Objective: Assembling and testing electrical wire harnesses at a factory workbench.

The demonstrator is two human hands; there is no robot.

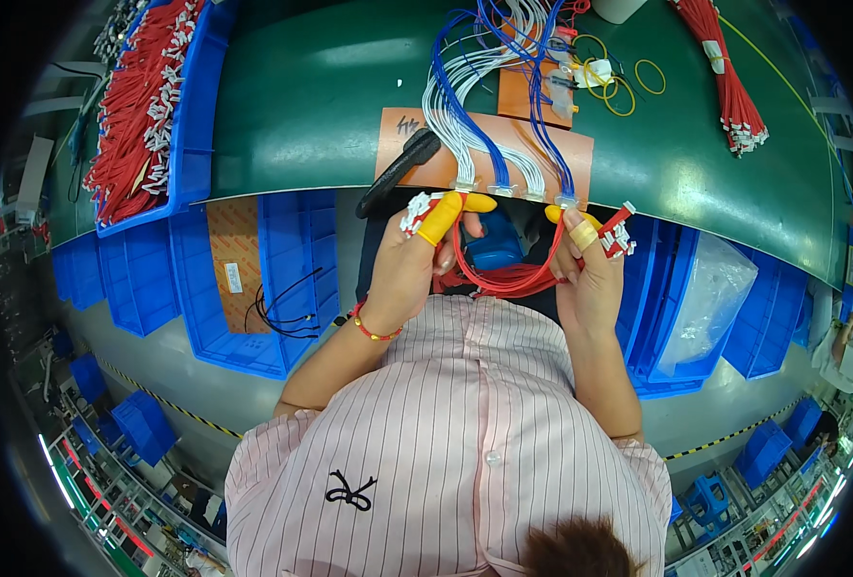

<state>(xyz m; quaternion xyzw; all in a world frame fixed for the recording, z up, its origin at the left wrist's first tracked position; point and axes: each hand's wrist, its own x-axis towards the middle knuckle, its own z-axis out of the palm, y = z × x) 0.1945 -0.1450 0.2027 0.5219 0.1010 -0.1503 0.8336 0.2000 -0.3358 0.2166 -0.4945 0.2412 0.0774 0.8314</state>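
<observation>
Red wires point(484, 285) hang in a loop between the two hands, dipping toward the lap and rising at either end into the fingers. The left hand point(436, 231) is closed on the left end of the wires, thumb and forefinger in yellow covers point(440, 220) and pressed near each other; white plugs point(416, 213) fan out past the hand's outer side. The right hand point(583, 252) pinches the other end, a tan strip point(583, 235) around its thumb, with a second cluster of white plugs jutting out to its right. So the wires lie within both grips and sag in the gap between them.

Both hands are at the near edge of an orange board point(513, 133), their fingertips just beside the pale sockets point(534, 195) along it; whether any red wire sits in a socket cannot be told. White cables point(457, 149) and blue cables point(496, 165) run from the sockets to the far side of the green table point(321, 106). A black handle point(398, 173) lies across the board's left end, near the left hand.

Farther left, a blue tray point(199, 115) holds a heap of red leads point(138, 115). To the right lie yellow bands point(652, 62) and a tied red bundle point(720, 72).
</observation>
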